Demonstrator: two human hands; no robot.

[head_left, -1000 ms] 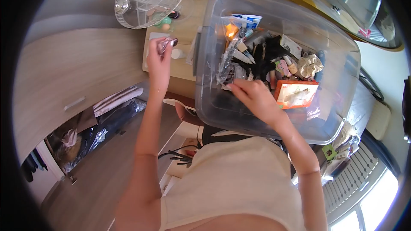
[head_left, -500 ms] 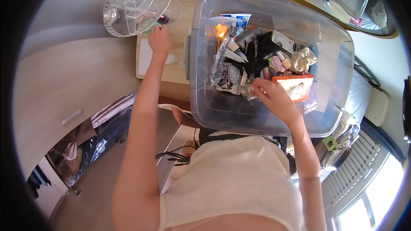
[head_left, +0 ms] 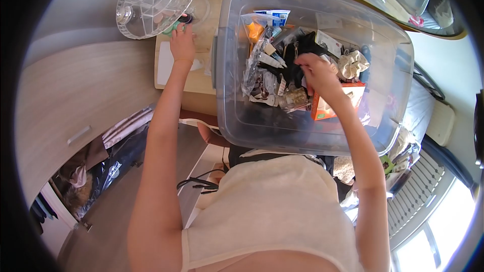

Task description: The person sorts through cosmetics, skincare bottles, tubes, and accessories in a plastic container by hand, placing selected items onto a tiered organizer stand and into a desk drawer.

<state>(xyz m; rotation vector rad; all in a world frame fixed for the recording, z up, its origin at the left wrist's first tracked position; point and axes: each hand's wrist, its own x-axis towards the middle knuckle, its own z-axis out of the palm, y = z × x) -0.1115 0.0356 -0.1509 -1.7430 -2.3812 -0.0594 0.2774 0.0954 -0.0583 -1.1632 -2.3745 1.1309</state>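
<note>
In the clear bin (head_left: pixel 252 130), by rumpled black material (head_left: pixel 291 72), the right hand's (head_left: pixel 322 75) fingers bend, their hold unclear.

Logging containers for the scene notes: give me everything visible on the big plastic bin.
The bin is large, roughly rectangular and see-through greyish, apparently plastic, with rounded corners, a raised rim and a grey handle-like piece on its left side. It is lidless, mouth up, beside a pale wooden tabletop; its support is hidden. A jumble lies inside, including a black item, an orange box and a cream bunched-fabric piece. The right hand reaches in over the contents.
</note>
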